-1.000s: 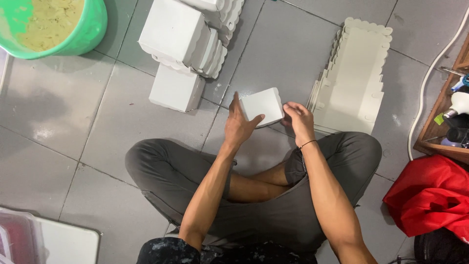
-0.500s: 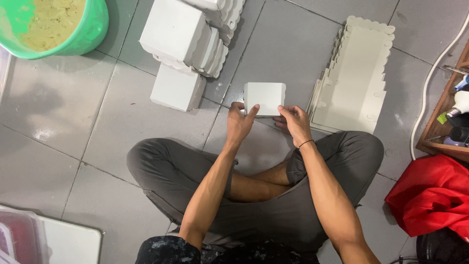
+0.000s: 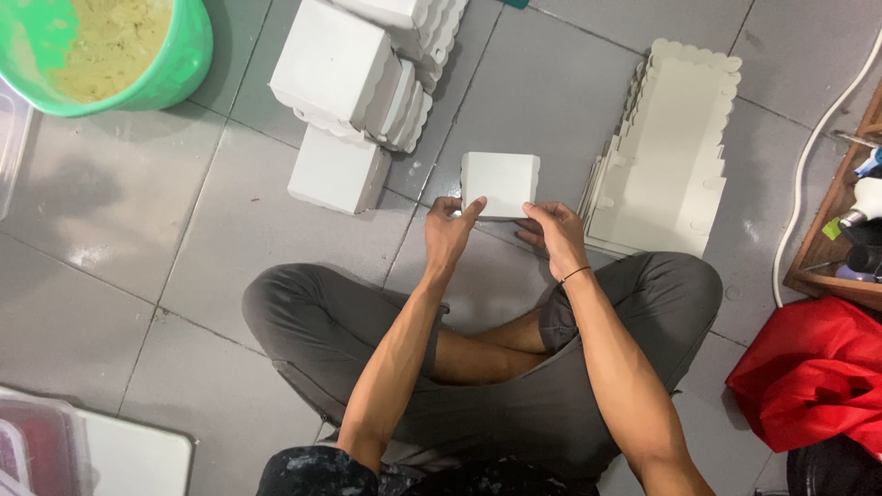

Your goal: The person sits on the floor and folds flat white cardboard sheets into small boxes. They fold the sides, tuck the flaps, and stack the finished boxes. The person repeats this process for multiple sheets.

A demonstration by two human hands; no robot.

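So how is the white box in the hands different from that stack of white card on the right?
The box is folded into a closed, squarish shape; the card stack lies flat, unfolded and longer. Both hands, left hand and right hand, grip the box; nothing touches the stack. Both are plain white with scalloped edges.

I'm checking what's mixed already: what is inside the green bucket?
The green bucket holds a yellowish, crumbly-looking mass. Only its top surface shows; whatever lies beneath is covered.
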